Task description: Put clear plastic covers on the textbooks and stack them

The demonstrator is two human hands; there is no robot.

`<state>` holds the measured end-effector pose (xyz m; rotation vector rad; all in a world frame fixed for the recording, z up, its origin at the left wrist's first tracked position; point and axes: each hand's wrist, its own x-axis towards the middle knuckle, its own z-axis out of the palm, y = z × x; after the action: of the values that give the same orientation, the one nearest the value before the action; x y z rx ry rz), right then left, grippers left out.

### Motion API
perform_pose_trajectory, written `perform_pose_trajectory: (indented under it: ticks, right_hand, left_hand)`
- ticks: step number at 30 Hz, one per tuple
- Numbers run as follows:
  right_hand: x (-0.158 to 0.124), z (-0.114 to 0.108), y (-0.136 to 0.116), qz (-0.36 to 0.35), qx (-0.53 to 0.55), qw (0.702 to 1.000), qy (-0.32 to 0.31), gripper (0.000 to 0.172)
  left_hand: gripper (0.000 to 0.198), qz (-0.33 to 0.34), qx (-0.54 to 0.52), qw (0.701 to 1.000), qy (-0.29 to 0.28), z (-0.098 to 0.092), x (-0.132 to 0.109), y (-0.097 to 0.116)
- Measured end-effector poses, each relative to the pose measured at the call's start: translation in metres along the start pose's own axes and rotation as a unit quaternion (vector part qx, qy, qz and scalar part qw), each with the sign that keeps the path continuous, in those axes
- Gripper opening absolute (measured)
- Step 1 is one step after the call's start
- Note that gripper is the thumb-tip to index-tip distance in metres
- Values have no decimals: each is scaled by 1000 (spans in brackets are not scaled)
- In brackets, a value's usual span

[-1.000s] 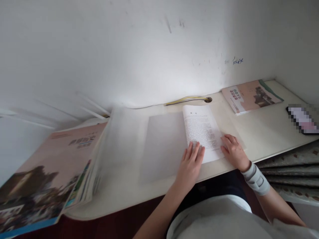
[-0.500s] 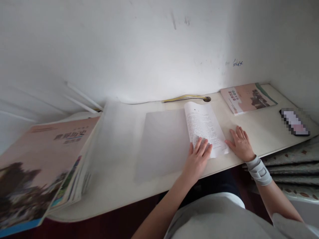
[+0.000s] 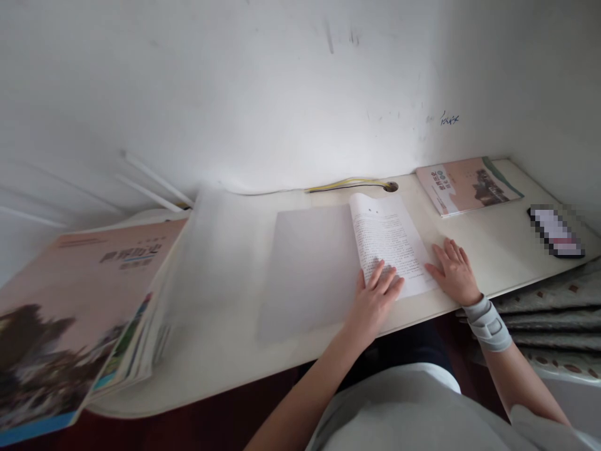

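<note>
A printed sheet of paper [image 3: 387, 235], its left edge curled or folded over, lies on the white desk [image 3: 225, 338]. Resting on the lower left part of that page is my left hand [image 3: 375, 297], fingers spread. My right hand [image 3: 455, 272], with a grey wrist wrap [image 3: 488, 324] below it, lies on the desk by the page's lower right corner, fingers stretched out and its thumb at the paper's edge. To the left of the page a flat grey sheet [image 3: 310, 269] lies on the desk.
A pink book [image 3: 469, 185] lies at the back right, with a phone [image 3: 556, 232] in front of it. Yellow and black cables [image 3: 347, 184] run along the wall to a desk hole [image 3: 390, 186]. More books [image 3: 107, 263] are stacked at the left end. A patterned curtain [image 3: 554, 313] hangs at the right.
My left hand has shifted very slightly to the right on the page, and the paper lies a little flatter. My right hand stays where it was.
</note>
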<state>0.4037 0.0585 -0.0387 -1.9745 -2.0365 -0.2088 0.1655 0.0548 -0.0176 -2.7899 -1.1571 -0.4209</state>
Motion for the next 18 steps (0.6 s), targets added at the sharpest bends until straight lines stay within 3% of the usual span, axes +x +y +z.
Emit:
perform_pose_trajectory:
  ticks: [10, 18]
  right_hand:
    - [-1, -1, 0, -5, -23, 1000, -1, 52]
    - [0, -2, -1, -4, -41, 999, -7, 53]
  left_hand:
    - [43, -15, 20, 1000, 3, 5, 1, 4]
    - [41, -34, 27, 998, -37, -4, 11, 4]
